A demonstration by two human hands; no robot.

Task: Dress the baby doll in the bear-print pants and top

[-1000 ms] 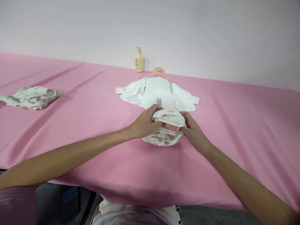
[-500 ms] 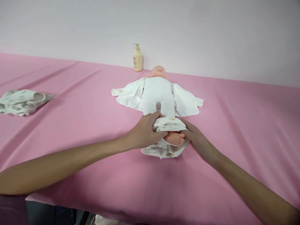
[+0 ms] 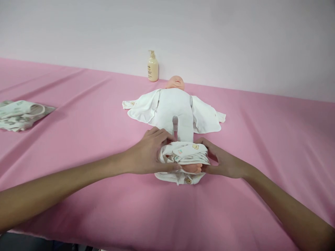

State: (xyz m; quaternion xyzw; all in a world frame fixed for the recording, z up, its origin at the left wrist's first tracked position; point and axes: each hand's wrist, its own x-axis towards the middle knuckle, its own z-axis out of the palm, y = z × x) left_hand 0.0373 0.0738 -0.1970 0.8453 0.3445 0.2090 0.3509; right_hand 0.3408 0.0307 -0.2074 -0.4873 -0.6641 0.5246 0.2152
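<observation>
A baby doll [image 3: 175, 104] with a white cloth body lies on its back, head away from me, a white open garment [image 3: 143, 108] spread under its arms. Bunched around its feet are white baby pants [image 3: 188, 150] printed with small bears. My left hand [image 3: 150, 151] grips their left side, thumb in front near the doll's foot [image 3: 192, 168]. On the right side, my right hand [image 3: 222, 162] pinches the gathered cloth between thumb and fingers. Only one foot shows, its toes pointing right; the other is hidden in the fabric.
A cream pump bottle [image 3: 153, 68] stands against the wall behind the doll's head. At the far left lies a folded patterned cloth garment [image 3: 22, 115]. Pink cloth [image 3: 261, 157] covers the table, whose front edge shows at lower left.
Both hands and the bunched pants have shifted slightly toward me. More of the doll's legs shows above the pants, and the foot is more covered by cloth.
</observation>
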